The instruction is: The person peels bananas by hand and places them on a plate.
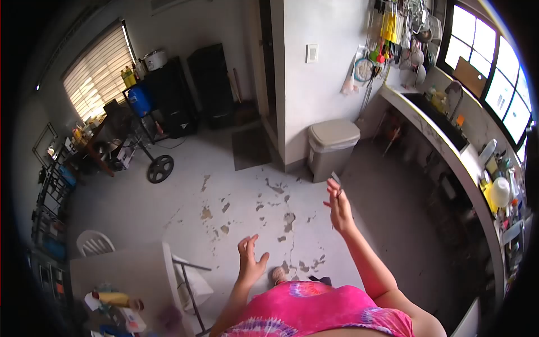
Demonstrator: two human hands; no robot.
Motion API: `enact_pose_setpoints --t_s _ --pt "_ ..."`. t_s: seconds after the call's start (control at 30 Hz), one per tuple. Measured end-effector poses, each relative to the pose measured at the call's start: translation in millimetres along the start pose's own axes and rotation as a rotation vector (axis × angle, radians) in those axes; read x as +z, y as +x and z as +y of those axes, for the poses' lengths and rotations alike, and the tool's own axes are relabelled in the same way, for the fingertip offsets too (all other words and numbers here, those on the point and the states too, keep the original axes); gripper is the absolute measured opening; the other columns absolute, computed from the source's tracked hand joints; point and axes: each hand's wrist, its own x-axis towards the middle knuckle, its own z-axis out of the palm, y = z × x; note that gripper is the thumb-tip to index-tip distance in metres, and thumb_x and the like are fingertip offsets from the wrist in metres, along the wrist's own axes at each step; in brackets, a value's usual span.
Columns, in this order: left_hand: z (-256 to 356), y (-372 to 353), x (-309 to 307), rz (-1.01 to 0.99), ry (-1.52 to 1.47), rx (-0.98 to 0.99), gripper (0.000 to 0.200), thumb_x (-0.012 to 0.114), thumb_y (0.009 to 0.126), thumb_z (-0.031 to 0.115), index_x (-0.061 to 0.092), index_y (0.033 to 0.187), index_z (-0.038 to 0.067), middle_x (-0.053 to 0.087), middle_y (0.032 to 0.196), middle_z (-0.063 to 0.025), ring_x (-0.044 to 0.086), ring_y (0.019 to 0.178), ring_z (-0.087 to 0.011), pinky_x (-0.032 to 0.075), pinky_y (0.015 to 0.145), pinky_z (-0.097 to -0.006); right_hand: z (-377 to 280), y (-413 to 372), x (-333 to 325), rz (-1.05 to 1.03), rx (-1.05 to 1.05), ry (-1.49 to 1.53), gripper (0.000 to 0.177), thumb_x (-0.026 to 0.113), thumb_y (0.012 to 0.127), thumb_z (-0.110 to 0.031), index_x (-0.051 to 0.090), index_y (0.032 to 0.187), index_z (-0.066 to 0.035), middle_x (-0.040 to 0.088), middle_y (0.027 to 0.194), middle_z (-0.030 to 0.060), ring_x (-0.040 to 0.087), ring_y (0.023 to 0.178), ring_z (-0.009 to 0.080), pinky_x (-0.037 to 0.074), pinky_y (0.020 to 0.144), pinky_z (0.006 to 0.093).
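My right hand (340, 212) is raised in front of me, its fingers closed around a thin object with a flat grey end (336, 178). That end sticks up past my fingertips, and a dark bit shows between the fingers; its exact kind is too small to make out. Lower and to the left, my left hand (250, 263) hangs in the air with fingers apart and slightly curled, holding nothing. Beyond my right hand stands a lidded trash bin (333, 147) with a liner showing under its lid.
At the lower left is a table (120, 258) with things on it, beside a white chair (94, 242). A long counter (477, 180) with a sink (435, 121) runs along the right. Utensils (393, 39) hang on the wall. A black wheel (160, 169) rests on the chipped floor.
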Motion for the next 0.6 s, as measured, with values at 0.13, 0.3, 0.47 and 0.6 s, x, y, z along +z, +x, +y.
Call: enact_pose_setpoints --t_s 0.13,0.3,0.47,0.6 --pt "21 129 -2 -0.040 0.003 0.163 0.055 0.063 0.072 0.005 0.040 0.122 0.006 0.028 0.123 -0.0204 0.042 0.109 -0.0345 0.041 0.089 -0.0402 14 134 -8 0.139 -0.051 0.045 0.057 0.033 0.093 -0.044 0.030 0.134 -0.004 0.034 0.134 0.0142 0.038 0.120 0.0272 0.044 0.087 0.0406" --pt "28 227 15 -0.067 -0.013 0.167 0.052 0.063 0.074 0.006 0.041 0.122 0.006 0.026 0.125 -0.0199 0.044 0.109 -0.0341 0.041 0.089 -0.0401 34 302 -9 0.170 0.021 0.028 0.058 0.035 0.092 -0.045 0.031 0.133 -0.004 0.041 0.128 0.0183 0.057 0.058 0.0124 0.039 0.038 0.0206" --pt "-12 266 37 0.046 0.015 -0.014 0.053 0.064 0.072 0.006 0.043 0.120 0.007 0.024 0.128 -0.0187 0.047 0.104 -0.0323 0.042 0.088 -0.0387 63 516 -12 0.334 0.027 0.183 0.038 0.034 0.093 -0.041 0.041 0.080 -0.007 0.034 0.054 -0.0022 0.035 0.043 0.0092 0.031 0.036 0.0262" --pt "-8 287 45 0.268 0.059 -0.381 0.054 0.065 0.070 0.005 0.044 0.120 0.010 0.025 0.127 -0.0158 0.048 0.102 -0.0301 0.043 0.085 -0.0386 107 697 -23 0.545 0.143 0.132 0.038 0.033 0.092 -0.031 0.051 0.114 -0.006 0.055 0.081 0.0113 0.052 0.069 0.0213 0.043 0.061 0.0325"
